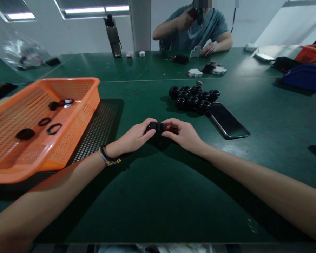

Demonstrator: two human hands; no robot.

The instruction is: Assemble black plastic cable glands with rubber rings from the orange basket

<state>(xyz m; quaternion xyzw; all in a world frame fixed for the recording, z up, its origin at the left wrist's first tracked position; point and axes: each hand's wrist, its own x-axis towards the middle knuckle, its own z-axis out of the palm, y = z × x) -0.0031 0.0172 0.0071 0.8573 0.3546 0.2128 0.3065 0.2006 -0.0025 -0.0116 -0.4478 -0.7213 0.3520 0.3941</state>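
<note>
Just above the green table (158, 196), a small black part (156, 127) is held between my two hands. My left hand (139, 135) is closed on its rounded, shiny left end. From the other side, my right hand (183, 134) pinches its right end, and the fingers cover much of it. Whether it is one piece or two joined pieces I cannot tell. Beyond my right hand stands a cluster of several shiny black round parts (193, 100) with holes in their tops.
An orange basket (65, 140) at left holds black rings (54, 129) and other black pieces. A phone (229, 121) lies right of the cluster. Across the table sits a person (171, 33) holding a dark tool. A bottle (113, 37) and a blue bin (305, 77) stand farther back.
</note>
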